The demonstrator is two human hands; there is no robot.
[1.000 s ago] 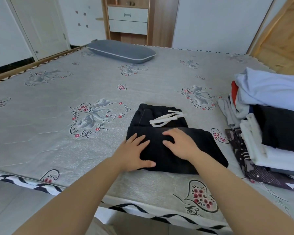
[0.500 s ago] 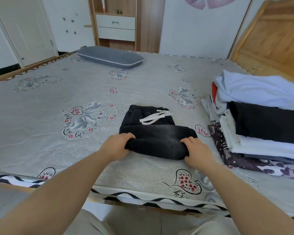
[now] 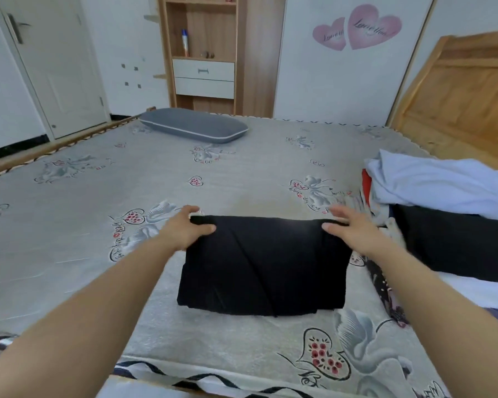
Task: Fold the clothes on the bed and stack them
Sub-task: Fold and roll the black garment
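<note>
A black garment (image 3: 262,265) lies folded into a compact rectangle on the grey patterned bed (image 3: 98,254), straight in front of me. My left hand (image 3: 184,228) grips its far left corner, thumb on top and fingers tucked behind the edge. At the far right corner my right hand (image 3: 348,228) pinches the fabric, thumb on top and fingers reaching behind. Its waistband and white drawstring are hidden under the fold. To the right sits the pile of clothes (image 3: 443,225), with a light blue piece on top, black and white ones lower, and a dark patterned cloth underneath.
A grey pillow (image 3: 193,124) lies at the far side of the bed. Behind it stand a wooden shelf unit with drawers (image 3: 203,73) and a white door (image 3: 55,67). A wooden headboard (image 3: 466,96) leans at the back right. The bed's near edge runs just below my arms.
Both hands took the near edge of the black garment and carried it over away from me, covering the waistband and drawstring. They now hold the far corners.
</note>
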